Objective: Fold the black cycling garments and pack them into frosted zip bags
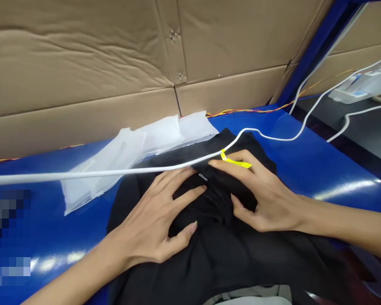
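Note:
A black garment (178, 271) with small white lettering lies bunched before me. My left hand (165, 207) rests on it from the left, palm down, its fingers stretched and the thumb apart. On the right side, my right hand (257, 190) touches the fabric with curved fingers; a gap shows between its index finger and thumb, and neither hand has a visible grip on the cloth. A white cable (114, 172) runs across just beyond my fingers. The yellow tag (238, 163) on this cable lies against my right hand's fingers.
White packets (104, 165) lie overlapped behind the garment on the blue tabletop (305, 169). Brown padded panels (82, 63) form a wall at the back. Twisted red and yellow wires (250, 111) run along its foot. A clear plastic container (358, 87) sits at the far right.

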`<state>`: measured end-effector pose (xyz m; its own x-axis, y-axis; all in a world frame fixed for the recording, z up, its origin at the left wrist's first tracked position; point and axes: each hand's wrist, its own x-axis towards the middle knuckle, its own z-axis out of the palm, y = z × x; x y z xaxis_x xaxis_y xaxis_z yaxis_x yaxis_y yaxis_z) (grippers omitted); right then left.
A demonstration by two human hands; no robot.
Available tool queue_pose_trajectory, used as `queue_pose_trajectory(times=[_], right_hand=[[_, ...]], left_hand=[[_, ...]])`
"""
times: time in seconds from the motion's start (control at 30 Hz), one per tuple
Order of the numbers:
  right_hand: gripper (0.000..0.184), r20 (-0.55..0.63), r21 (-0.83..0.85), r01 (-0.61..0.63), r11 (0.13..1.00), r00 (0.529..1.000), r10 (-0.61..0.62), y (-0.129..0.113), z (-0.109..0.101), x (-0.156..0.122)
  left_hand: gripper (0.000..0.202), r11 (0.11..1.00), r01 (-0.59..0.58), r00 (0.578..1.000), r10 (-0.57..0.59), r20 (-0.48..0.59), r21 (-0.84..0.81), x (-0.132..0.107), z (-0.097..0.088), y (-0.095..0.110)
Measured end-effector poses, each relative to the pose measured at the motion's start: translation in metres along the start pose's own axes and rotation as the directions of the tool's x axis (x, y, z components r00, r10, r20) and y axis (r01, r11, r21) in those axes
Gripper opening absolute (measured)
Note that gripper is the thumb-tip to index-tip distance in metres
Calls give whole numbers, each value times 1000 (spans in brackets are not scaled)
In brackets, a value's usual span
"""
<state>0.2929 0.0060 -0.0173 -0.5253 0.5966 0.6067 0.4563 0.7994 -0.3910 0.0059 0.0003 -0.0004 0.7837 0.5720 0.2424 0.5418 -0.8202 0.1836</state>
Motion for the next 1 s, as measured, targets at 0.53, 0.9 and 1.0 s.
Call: queue_pose_trajectory(times=[0.53,0.9,1.0], right_hand=[[46,52,48,157,986,986,-160,1,-4,-2],[64,217,79,285,955,930,-295,2,1,0],[33,183,2,299,954,938,-294,1,1,-1]], left_hand=[[105,991,126,925,-137,-354,-53,4,0,3],[55,970,107,983,-70,-171,216,4,-3,2],[36,954,120,973,-57,-226,275,4,-3,3]])
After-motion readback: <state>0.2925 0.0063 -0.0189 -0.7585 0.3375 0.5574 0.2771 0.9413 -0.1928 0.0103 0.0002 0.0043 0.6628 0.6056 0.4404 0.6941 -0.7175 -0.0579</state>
